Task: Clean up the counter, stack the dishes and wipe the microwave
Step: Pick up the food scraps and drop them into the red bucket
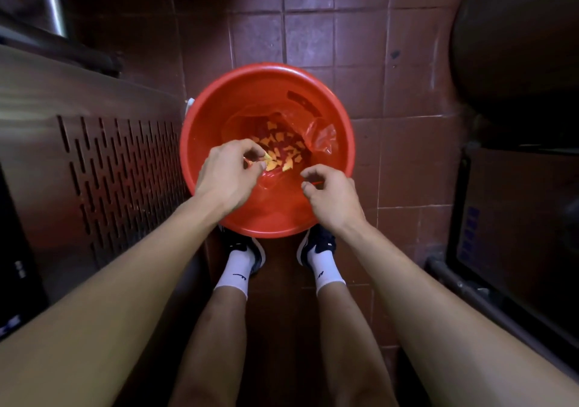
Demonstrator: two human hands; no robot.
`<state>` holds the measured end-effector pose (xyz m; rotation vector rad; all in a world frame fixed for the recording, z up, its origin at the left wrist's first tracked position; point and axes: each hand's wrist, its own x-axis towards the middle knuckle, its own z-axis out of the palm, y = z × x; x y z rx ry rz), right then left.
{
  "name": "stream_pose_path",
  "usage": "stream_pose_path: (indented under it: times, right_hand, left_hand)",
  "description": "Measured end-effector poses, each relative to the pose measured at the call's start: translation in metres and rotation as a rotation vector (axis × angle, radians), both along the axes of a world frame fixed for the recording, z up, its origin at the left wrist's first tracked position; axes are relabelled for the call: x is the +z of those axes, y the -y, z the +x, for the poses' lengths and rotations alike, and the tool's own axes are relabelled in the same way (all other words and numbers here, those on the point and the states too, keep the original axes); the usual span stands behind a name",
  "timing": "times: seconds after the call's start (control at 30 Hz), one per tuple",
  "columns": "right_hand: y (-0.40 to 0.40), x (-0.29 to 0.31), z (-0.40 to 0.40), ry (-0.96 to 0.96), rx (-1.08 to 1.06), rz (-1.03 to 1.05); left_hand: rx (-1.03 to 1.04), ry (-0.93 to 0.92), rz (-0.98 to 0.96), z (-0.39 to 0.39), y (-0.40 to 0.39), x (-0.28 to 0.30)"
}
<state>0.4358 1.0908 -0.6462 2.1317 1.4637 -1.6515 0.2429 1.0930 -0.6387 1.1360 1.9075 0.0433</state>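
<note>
A round plastic bucket is glowing bright orange-red, and a thin see-through film liner inside it is taking on the same red tint. Small cut scraps at its bottom are showing yellow-orange against darker red bits, possibly food, though the view is too dim to tell. The square floor tiles are reading reddish-brown with paler grout lines. A brown metal panel is carrying staggered rows of dark slots. Ankle socks are showing white with a small black mark, in dark navy shoes.
</note>
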Motion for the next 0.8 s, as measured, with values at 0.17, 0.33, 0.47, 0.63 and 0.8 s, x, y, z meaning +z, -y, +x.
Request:
stream_pose_path:
  times: [0.17, 0.33, 0.47, 0.63, 0.8]
  right_hand:
    - [-0.007, 0.007, 0.004, 0.045, 0.109, -0.036]
    - [-0.016, 0.027, 0.003, 0.081, 0.349, -0.043]
    - [-0.027, 0.059, 0.001, 0.103, 0.41, -0.014]
    - [-0.038, 0.127, -0.004, 0.101, 0.499, 0.034]
    - [-0.048, 0.208, -0.006, 0.24, 0.645, 0.157]
  left_hand:
    - [-0.088, -0.018, -0.026, 0.0, 0.002, 0.005]
    - [-0.283, -0.053, -0.087, 0.002, 0.004, 0.025]
    - [-0.361, -0.076, -0.102, 0.004, 0.008, 0.062]
    - [-0.343, -0.077, -0.094, 0.003, 0.014, 0.135]
    - [-0.312, -0.081, -0.083, 0.008, 0.022, 0.219]
